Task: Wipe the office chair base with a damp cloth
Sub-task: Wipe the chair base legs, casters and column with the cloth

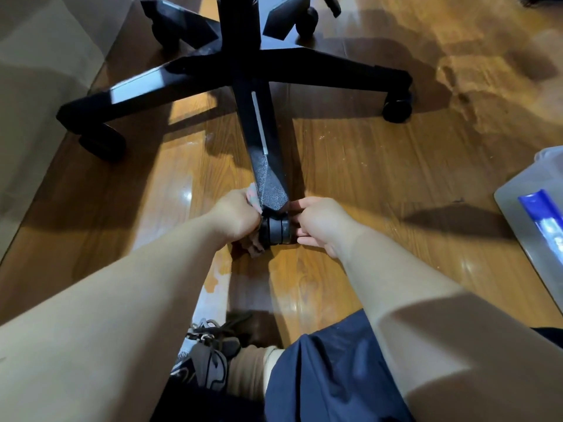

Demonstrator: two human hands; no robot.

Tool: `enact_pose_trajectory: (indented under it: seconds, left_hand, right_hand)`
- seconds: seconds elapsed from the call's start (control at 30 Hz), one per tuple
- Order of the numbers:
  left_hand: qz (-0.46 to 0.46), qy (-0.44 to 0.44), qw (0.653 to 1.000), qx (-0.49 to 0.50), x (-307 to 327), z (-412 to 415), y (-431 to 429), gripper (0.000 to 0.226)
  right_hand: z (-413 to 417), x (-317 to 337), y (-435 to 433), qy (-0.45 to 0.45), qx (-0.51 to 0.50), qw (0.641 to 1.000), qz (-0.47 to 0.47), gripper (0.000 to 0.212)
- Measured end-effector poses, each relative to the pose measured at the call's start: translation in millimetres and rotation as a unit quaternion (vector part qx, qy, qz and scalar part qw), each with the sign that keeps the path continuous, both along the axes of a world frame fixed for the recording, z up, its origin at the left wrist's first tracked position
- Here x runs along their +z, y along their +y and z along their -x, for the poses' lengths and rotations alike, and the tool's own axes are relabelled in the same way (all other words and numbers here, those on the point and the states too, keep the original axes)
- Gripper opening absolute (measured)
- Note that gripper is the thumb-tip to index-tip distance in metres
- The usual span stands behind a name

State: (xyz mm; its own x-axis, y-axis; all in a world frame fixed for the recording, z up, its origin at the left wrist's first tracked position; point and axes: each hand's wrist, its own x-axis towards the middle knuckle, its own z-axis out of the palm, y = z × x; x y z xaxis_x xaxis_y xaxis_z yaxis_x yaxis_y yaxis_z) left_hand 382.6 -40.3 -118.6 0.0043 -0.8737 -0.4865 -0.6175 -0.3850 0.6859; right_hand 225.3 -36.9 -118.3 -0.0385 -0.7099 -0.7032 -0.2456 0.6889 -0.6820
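The black chair base (243, 65) stood on the wooden floor (365, 162), its nearest caster (275, 229) between both hands. It looked stiff and heavy, probably best steadied at that leg's end. The left hand (234, 217) clutched the soft cloth (253, 249) against the caster's left side, and the right hand (320, 223) gripped its right side. No writing was legible.

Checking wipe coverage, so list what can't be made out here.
Head view.
cloth: mostly hidden by the left hand and the caster.
right hand: fingertips behind the caster, so its grip is unclear.
chair column: cut off by the top edge.
plastic container: cut off by the right edge.
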Motion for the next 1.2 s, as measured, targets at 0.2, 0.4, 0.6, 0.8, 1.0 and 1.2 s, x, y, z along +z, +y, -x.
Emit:
enact_pose_trajectory:
  seconds: [0.2, 0.4, 0.6, 0.8, 1.0, 1.2]
  left_hand:
    - [-0.179, 0.041, 0.983, -0.002, 19, -21, 27, 0.023]
    - [-0.223, 0.213, 0.951, 0.018, 29, -12, 42, 0.014]
    - [-0.222, 0.148, 0.964, -0.003, 29, -25, 44, 0.023]
    - [-0.077, 0.180, 0.976, 0.096, 16, -9, 33, 0.057]
    - [-0.043, 0.149, 0.984, 0.090, 10, 1, 35, 0.052]
    - [-0.023, 0.112, 0.993, 0.033, 11, -4, 38, 0.071]
  right_hand:
    - [2, 6, 4, 0.009, 0.049, 0.998, 0.042, 0.042]
    - [8, 31, 17, -0.117, 0.086, 0.961, -0.233, 0.031]
    - [15, 26, 15, 0.006, 0.020, 0.996, -0.087, 0.007]
    - [11, 22, 15, -0.052, 0.018, 0.992, 0.115, 0.021]
    - [5, 10, 32, 0.151, 0.196, 0.958, 0.143, 0.018]
    - [20, 12, 10, 0.353, 0.283, 0.879, 0.149, 0.021]
